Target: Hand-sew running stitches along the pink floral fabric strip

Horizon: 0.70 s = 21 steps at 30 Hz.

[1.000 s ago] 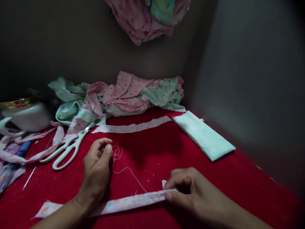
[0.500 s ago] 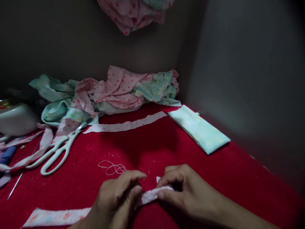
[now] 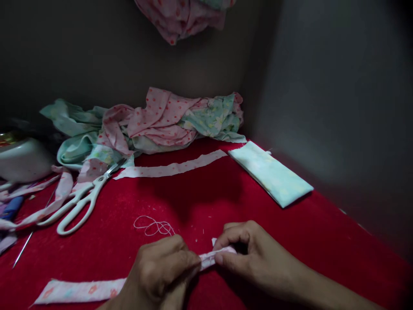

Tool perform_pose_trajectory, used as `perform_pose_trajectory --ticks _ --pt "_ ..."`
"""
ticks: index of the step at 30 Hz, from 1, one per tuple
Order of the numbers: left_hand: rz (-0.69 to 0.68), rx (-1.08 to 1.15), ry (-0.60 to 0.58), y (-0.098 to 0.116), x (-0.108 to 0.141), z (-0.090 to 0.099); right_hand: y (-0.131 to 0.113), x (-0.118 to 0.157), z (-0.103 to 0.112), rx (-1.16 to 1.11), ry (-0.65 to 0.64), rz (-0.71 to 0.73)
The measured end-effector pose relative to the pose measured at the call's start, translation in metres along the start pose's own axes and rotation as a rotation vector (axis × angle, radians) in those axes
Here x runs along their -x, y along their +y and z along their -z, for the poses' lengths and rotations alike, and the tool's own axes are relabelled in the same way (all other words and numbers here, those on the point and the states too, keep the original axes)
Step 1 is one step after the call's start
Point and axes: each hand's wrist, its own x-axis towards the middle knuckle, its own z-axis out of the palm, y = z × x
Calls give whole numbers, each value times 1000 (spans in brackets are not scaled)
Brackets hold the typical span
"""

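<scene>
A narrow pink-and-white fabric strip is stretched between my two hands, near the front of the red surface. My left hand pinches one end of the short span, and my right hand pinches the other between thumb and fingers. A flower-printed length of fabric comes out from under my left wrist to the left; whether it joins the held strip is hidden. Just beyond my left hand lies a loose loop of pale thread. A tiny white scrap shows by my right fingertips.
White-handled scissors lie at left beside a thin metal rod and a blue object. Crumpled pink and green cloth lies along the back wall. A pale strip and folded mint fabric rest on the red cloth.
My left thumb and fingers have closed onto the strip, where they were raised and apart before. My right hand stays about where it was, still pinching.
</scene>
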Motion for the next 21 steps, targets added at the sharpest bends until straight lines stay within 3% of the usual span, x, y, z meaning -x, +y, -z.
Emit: perform_pose_trajectory --ticks 12,21 --pt "25 -45 -72 -2 0 -1 -3 1 -1 -51 -2 3" --pt "2 -29 -36 1 0 1 -3 0 -1 -63 -1 -39"
